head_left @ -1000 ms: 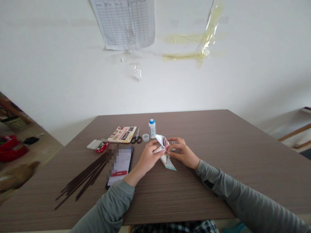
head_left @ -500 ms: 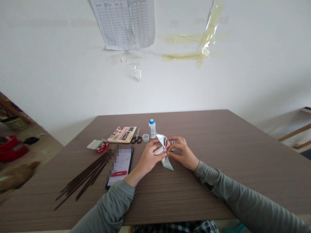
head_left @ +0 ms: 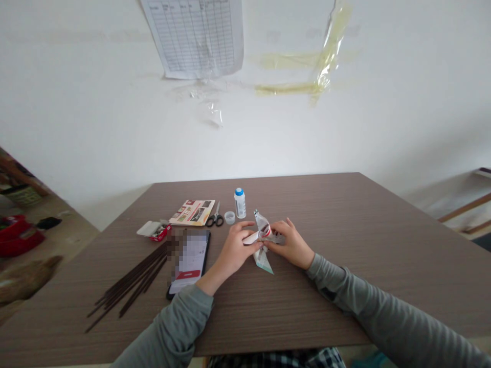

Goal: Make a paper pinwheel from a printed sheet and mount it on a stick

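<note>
A paper pinwheel point(head_left: 263, 259), printed in white, red and pale green, is held between both hands just above the table. My left hand point(head_left: 238, 245) pinches its left side, thumb toward the centre. From the right, my right hand point(head_left: 293, 245) grips it near the middle with thumb and forefinger. One pointed blade stands up between the hands and another hangs down toward me. Fingers partly cover the centre of the paper. Just beyond the hands stands a white glue bottle point(head_left: 240, 205) with a blue top, and a clear cap point(head_left: 229, 217) lies beside it.
Black-handled scissors point(head_left: 215, 219) and a printed booklet point(head_left: 192, 212) lie at the back left. A small red and white box point(head_left: 155, 231) sits open near them. A phone point(head_left: 191, 263) and several thin dark sticks point(head_left: 130, 281) lie to the left on the brown table point(head_left: 345, 214).
The upper blade has swung a little to the right and curled in toward the centre. My right fingers have shifted on the paper. The left hand stays nearly still.
</note>
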Available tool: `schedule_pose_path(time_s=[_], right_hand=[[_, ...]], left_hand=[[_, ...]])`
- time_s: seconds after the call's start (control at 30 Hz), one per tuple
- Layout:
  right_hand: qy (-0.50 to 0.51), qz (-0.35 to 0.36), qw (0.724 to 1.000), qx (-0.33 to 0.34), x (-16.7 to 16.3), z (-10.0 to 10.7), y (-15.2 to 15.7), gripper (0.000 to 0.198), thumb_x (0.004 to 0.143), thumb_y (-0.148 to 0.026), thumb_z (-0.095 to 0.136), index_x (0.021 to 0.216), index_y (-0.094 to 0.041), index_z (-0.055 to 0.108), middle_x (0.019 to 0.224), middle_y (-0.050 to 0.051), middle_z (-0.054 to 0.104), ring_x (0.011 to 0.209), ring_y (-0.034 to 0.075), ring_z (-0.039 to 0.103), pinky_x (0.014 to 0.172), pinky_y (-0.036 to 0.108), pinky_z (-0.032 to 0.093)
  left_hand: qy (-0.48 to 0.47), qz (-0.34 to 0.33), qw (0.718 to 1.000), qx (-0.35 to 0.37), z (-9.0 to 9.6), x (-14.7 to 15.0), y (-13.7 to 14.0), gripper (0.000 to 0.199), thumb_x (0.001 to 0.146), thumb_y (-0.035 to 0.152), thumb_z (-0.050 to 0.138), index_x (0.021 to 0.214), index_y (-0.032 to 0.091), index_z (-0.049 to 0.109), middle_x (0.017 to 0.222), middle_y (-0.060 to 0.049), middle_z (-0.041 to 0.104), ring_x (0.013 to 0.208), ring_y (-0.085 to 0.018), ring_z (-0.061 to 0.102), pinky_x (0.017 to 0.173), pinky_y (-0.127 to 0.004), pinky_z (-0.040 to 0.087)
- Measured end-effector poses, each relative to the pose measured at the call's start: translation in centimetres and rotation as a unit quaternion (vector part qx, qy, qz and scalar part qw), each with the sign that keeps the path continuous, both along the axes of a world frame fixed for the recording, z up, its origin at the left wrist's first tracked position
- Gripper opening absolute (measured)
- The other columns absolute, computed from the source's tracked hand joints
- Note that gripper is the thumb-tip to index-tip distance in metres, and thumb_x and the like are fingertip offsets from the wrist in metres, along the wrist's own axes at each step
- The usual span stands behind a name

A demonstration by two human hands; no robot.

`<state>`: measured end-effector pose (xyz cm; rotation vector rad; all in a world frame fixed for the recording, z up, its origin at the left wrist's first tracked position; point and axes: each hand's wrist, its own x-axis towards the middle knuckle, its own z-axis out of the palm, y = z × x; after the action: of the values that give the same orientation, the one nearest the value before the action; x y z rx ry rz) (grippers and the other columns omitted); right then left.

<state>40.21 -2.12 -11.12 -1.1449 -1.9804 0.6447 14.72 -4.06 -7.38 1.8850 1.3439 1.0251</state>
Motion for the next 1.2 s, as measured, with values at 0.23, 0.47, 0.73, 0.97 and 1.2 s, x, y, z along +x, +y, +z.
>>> schedule_pose_path(time_s=[0.23,0.47,0.73,0.97,1.2], right_hand=[[-0.021,-0.001,1.0,-0.001,-0.2,0.2,-0.1,0.01,0.102,-0.039,0.099,0.108,-0.032,0.094,0.111,0.005,0.092,0.125,0.038,0.086,0.152,0.085,0.031],[-0.018,0.002,1.0,0.006,-0.2,0.0,0.0,0.01,0.104,-0.042,0.099,0.104,-0.033,0.094,0.109,0.005,0.092,0.123,0.037,0.085,0.15,0.078,0.039],[-0.015,0.006,1.0,-0.019,-0.2,0.5,0.2,0.01,0.102,-0.041,0.102,0.098,-0.033,0.096,0.112,0.007,0.096,0.126,0.039,0.087,0.147,0.079,0.045],[-0.002,0.005,1.0,-0.03,0.0,0.2,0.7,0.013,0.099,-0.045,0.106,0.098,-0.034,0.099,0.121,0.01,0.099,0.128,0.039,0.09,0.147,0.079,0.048],[-0.001,-0.01,0.999,-0.039,-0.1,0.2,0.8,0.018,0.099,-0.047,0.109,0.097,-0.032,0.1,0.123,0.012,0.098,0.13,0.04,0.091,0.148,0.081,0.047]], left_hand=[[0.013,0.021,0.999,0.031,-0.9,-0.2,0.4,0.011,0.088,0.029,0.108,0.091,0.032,0.098,0.145,-0.011,0.091,0.152,-0.047,0.078,0.143,-0.059,0.06],[0.016,0.023,0.999,0.047,-1.3,-0.3,0.5,0.014,0.087,0.032,0.109,0.087,0.033,0.096,0.145,-0.011,0.092,0.15,-0.046,0.078,0.141,-0.058,0.061],[0.025,0.023,0.998,0.043,-1.4,-0.1,0.4,0.013,0.092,0.03,0.108,0.086,0.03,0.095,0.149,-0.014,0.092,0.151,-0.045,0.079,0.141,-0.065,0.06],[0.016,0.025,0.999,0.044,-1.6,-0.2,0.7,0.015,0.088,0.035,0.107,0.082,0.033,0.093,0.144,-0.01,0.095,0.147,-0.046,0.08,0.137,-0.056,0.064],[0.034,0.039,0.998,0.022,-0.8,0.4,0.4,0.022,0.09,0.027,0.108,0.078,0.029,0.09,0.142,-0.012,0.094,0.149,-0.046,0.081,0.139,-0.058,0.062]])
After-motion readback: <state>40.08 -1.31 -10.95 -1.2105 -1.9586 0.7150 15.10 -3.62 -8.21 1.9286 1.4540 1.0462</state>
